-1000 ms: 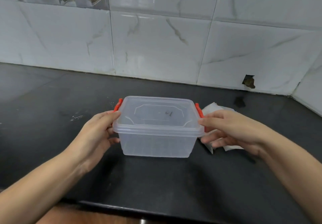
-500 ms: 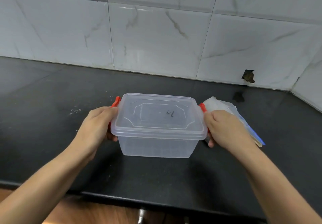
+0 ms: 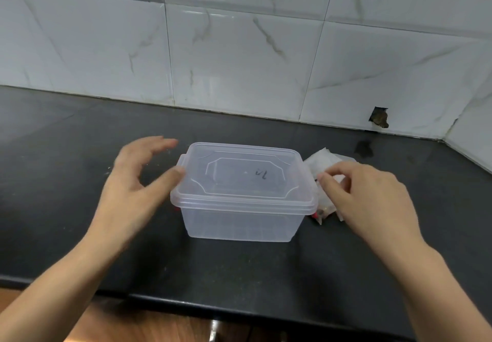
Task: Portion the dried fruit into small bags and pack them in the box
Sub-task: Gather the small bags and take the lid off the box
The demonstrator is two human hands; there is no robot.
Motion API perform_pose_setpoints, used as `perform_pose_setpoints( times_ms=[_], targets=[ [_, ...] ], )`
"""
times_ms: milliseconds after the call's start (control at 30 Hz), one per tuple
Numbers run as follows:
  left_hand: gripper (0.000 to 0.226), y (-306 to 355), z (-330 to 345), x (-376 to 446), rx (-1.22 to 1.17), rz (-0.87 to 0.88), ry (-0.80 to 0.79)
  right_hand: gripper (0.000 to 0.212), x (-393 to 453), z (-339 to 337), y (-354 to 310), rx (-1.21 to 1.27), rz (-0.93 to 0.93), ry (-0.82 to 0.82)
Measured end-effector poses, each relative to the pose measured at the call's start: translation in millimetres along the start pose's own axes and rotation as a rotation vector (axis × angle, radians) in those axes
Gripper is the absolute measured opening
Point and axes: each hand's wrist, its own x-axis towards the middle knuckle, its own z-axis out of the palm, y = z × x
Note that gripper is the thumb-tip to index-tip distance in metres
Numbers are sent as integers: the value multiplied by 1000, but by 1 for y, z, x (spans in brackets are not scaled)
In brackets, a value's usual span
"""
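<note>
A clear plastic box (image 3: 241, 205) with its lid (image 3: 243, 175) on sits near the middle of the black desk (image 3: 66, 155), a little toward the front edge. The box looks empty through its walls, and a small handwritten mark shows on the lid. The red side clips appear folded down: a sliver of red shows under the rim at the right end, though whether they are fully released cannot be told.

The left hand (image 3: 133, 184) is spread open beside the left end of the box, fingers straight and blurred, the thumb tip touching or just at the lid's edge; it holds nothing. The right hand (image 3: 370, 197) is at the right end, fingers loosely curled with the tips near the lid's rim; it does not clearly grip anything. Just behind and beneath it, toward the right of the desk, lies a pile of small clear bags (image 3: 326, 164) with something dark inside one of them.

No bag looks to be in the box yet, so the packing seems to be at its start, with the lid likely the next thing to come off.

The risks from here: the box is light and empty, so an uneven pull on the lid could tip it or skid it across the smooth desk. A clip not fully freed could make the lid jerk loose. The right hand could also knock the bags about, since it is crowded against them.
</note>
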Motion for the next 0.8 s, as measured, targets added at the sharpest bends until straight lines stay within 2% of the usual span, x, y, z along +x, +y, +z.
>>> perform_pose_setpoints(
  times_ms=[133, 200, 333, 533, 667, 800],
  targets=[
    [42, 16, 15, -4, 266, 368, -335, 46, -9, 13, -17, 53, -326, 88],
    [39, 19, 23, -5, 411, 505, -390, 46, -13, 24, -21, 38, -494, 139],
    [33, 22, 25, -3, 440, 502, -386, 31, -13, 36, -25, 12, -723, 240],
    [31, 26, 26, -6, 535, 572, -316, 22, -10, 48, -29, -23, -794, 316],
    [26, 28, 27, -5, 631, 599, -298, 13, -9, 54, -29, 4, -809, 301],
    [25, 33, 31, -3, 709, 633, -272, 15, -6, 51, -29, 47, -819, 257]
  ],
)
